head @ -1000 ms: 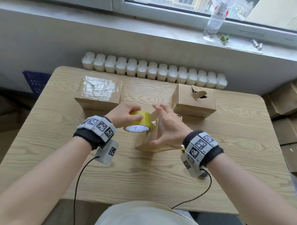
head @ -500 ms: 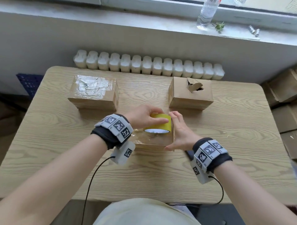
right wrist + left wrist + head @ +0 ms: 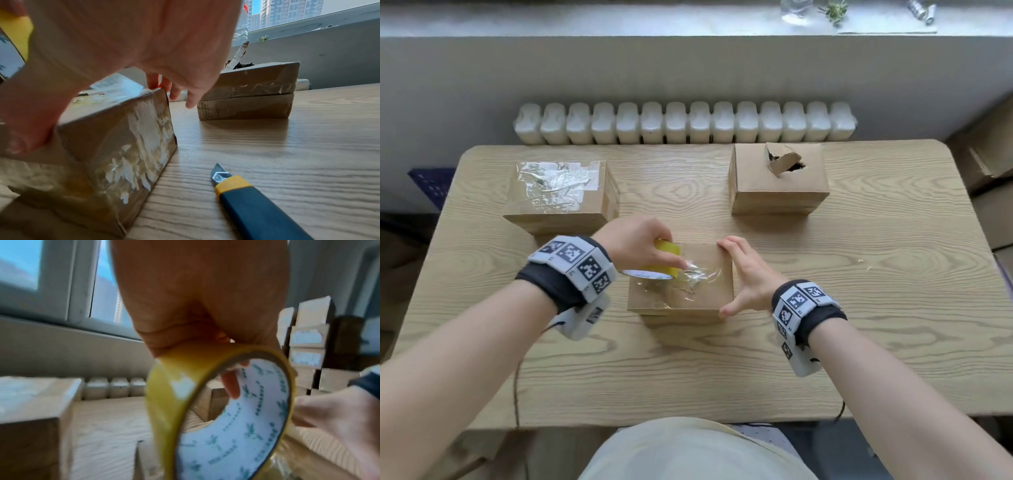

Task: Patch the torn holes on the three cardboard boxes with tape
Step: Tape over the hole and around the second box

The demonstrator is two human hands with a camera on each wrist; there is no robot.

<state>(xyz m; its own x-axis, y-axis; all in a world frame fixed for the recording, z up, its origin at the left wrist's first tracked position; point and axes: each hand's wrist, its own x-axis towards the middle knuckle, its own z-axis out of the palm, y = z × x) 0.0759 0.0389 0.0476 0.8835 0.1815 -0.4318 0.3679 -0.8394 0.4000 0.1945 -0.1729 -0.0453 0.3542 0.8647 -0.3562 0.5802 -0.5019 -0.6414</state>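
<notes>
Left grip round tape roll; utility knife beside near box.

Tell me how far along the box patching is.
Done: the far left box has tape across its top. In hand: the left hand holds the tape roll on the middle box, which the right hand steadies. Left: the far right box, its hole open.

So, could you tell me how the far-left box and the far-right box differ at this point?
The far-left box has its top covered in wrinkled clear tape, while the far-right box has bare cardboard on top. No hole shows on the far-left box; the far-right box has an open torn hole with a flap sticking up. Both are brown cardboard, resting on the table with neither hand touching them.
</notes>
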